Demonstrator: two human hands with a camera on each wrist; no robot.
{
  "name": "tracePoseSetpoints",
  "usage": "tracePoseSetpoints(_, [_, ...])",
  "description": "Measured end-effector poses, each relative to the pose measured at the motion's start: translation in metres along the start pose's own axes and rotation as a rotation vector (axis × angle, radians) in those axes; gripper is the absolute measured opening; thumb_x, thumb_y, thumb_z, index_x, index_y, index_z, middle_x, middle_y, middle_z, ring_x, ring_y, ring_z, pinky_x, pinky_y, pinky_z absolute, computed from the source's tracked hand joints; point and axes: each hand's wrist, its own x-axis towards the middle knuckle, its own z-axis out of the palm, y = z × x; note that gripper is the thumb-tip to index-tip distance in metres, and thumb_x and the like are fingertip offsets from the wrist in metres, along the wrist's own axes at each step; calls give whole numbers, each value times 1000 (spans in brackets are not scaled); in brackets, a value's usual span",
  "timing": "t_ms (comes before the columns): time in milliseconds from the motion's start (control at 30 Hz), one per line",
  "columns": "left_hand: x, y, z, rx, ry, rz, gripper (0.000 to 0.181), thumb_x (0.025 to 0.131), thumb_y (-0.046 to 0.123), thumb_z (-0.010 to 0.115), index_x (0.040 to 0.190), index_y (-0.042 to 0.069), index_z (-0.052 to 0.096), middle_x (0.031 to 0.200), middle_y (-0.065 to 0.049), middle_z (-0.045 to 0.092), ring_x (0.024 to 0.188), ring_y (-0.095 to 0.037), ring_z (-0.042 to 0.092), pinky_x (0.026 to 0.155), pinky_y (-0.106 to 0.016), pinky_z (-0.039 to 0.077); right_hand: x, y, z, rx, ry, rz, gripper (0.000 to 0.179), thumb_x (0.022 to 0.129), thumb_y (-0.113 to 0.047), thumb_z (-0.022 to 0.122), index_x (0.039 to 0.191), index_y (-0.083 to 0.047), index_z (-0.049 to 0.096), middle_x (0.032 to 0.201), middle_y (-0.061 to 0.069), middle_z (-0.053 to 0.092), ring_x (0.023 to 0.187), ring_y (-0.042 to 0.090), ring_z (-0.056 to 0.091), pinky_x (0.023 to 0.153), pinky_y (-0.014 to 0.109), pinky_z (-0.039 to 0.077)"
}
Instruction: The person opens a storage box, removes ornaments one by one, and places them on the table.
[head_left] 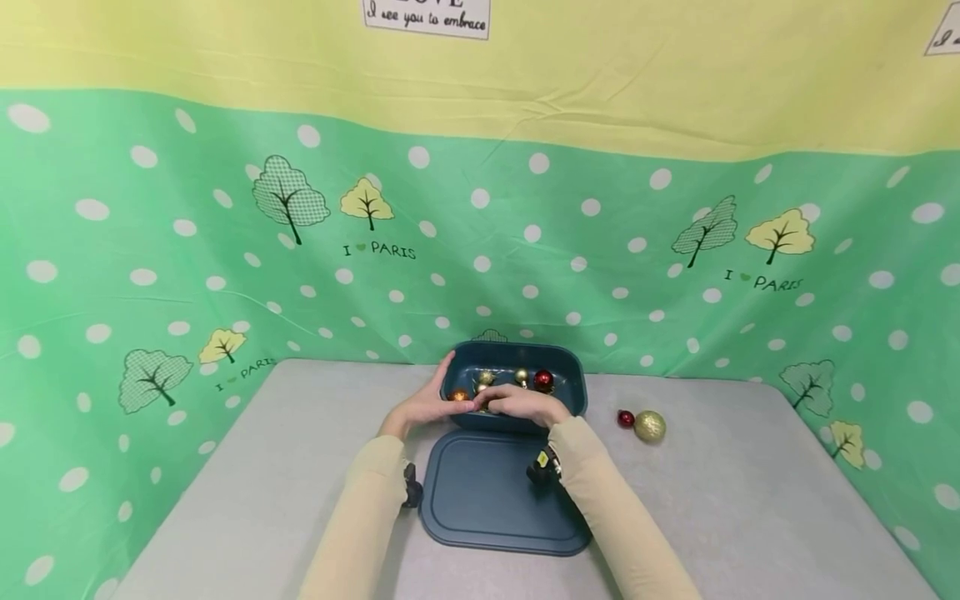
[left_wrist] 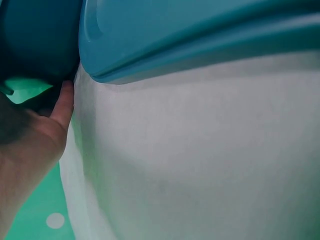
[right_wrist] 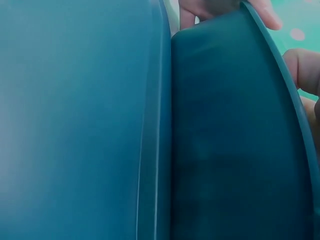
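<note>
A dark blue plastic box (head_left: 573, 392) stands near the table's back edge with several baubles inside. My left hand (head_left: 427, 406) grips its left end, thumb along the near rim; in the left wrist view that hand (left_wrist: 40, 132) shows beside the box wall (left_wrist: 40, 40). Over the near rim reaches my right hand (head_left: 525, 404), its bent fingers down among the baubles; whether they pinch one is hidden. Inside lie an orange bauble (head_left: 458, 395), a gold bauble (head_left: 486, 377), a smaller gold bauble (head_left: 522, 376) and a red bauble (head_left: 543, 381).
The box's blue lid (head_left: 502, 500) lies flat on the grey table (head_left: 712, 500), in front of the box and under the right wrist. To the right sit a small red bauble (head_left: 626, 419) and a larger gold glitter bauble (head_left: 650, 427). A patterned green curtain (head_left: 525, 275) hangs behind.
</note>
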Motion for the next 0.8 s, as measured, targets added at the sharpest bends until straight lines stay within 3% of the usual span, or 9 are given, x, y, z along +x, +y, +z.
tracePoseSetpoints(233, [0, 1, 0, -37, 6, -13, 110, 84, 28, 75, 156, 19, -8, 157, -27, -1, 139, -48, 15, 107, -59, 25, -3, 5, -3, 64, -13, -75, 33, 97, -3, 43, 123, -1, 62, 120, 6, 60, 102, 18, 52, 88, 35, 43])
tracePoseSetpoints(433, [2, 0, 1, -3, 15, -28, 109, 84, 29, 75, 156, 21, -7, 158, -24, -2, 140, -46, 14, 107, -57, 25, -4, 10, -5, 135, -4, -152, 31, 96, -3, 49, 124, 1, 61, 119, 7, 60, 97, 18, 52, 81, 31, 45])
tracePoseSetpoints(800, [1, 0, 1, 6, 18, -13, 108, 85, 26, 74, 156, 18, -6, 157, -26, -1, 139, -48, 15, 108, -58, 23, -5, 11, -5, 235, 26, -172, 33, 95, -3, 57, 127, 3, 58, 120, 9, 58, 93, 16, 56, 79, 28, 49])
